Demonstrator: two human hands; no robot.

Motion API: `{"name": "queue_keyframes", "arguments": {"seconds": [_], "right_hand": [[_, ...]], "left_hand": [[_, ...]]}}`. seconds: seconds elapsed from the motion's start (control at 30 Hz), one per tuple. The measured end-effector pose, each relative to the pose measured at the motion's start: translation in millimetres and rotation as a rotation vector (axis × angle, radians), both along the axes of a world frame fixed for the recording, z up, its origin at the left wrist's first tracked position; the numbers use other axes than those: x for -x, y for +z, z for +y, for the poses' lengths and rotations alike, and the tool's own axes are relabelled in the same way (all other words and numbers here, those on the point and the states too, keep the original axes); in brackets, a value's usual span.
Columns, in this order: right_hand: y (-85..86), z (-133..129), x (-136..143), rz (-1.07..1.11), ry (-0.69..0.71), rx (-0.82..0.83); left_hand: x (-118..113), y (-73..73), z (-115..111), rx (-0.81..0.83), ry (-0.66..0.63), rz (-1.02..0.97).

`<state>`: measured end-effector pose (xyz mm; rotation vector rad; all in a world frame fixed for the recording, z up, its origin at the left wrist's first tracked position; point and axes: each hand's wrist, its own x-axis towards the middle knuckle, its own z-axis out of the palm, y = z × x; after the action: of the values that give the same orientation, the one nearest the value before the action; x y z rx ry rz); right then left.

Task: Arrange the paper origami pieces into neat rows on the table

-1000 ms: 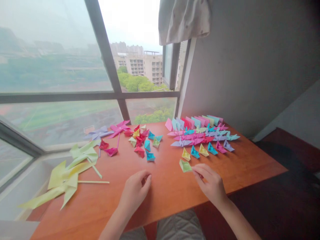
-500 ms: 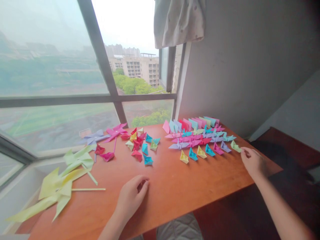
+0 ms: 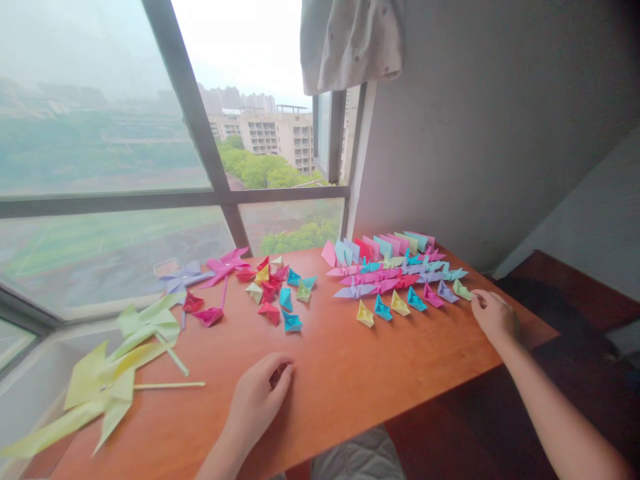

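My right hand (image 3: 495,317) is closed in a pinch at the tip of a light green paper boat (image 3: 463,291), at the right end of a front row of yellow, blue, pink and lavender boats. My left hand (image 3: 261,392) rests near the table's front edge with its fingers curled together and nothing visible in them. Beyond it lies a loose cluster of folded pieces, among them a blue one (image 3: 293,323) and a red one (image 3: 269,313). Behind the boat row stand rows of paper cranes (image 3: 355,290) and upright folded papers (image 3: 385,247).
Paper pinwheels, yellow (image 3: 107,387), green (image 3: 150,323), lavender and pink (image 3: 225,265), lie on the left of the wooden table (image 3: 350,373). A window borders the table's far left side, and a grey wall (image 3: 450,133) rises behind the rows.
The whole view has shifted slightly, so the table items appear a little further left. My right hand remains at the light green boat, and my left hand keeps its curled pose.
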<state>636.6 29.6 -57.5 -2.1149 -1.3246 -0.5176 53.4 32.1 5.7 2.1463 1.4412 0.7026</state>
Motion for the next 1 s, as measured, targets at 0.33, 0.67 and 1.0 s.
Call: {"name": "queue_keyframes", "arguments": {"seconds": [0.33, 0.67, 1.0], "right_hand": [[-3.8, 3.0, -2.6, 0.002, 0.013, 0.006], [4.1, 0.1, 8.7, 0.006, 0.048, -0.147], [41.5, -11.4, 132.8, 0.121, 0.229, -0.273]], "left_hand": [[-0.1, -0.3, -0.4, -0.007, -0.004, -0.025], [0.2, -0.8, -1.5, 0.004, -0.005, -0.011], [-1.6, 16.2, 27.6, -0.066, 0.057, -0.025]]}}
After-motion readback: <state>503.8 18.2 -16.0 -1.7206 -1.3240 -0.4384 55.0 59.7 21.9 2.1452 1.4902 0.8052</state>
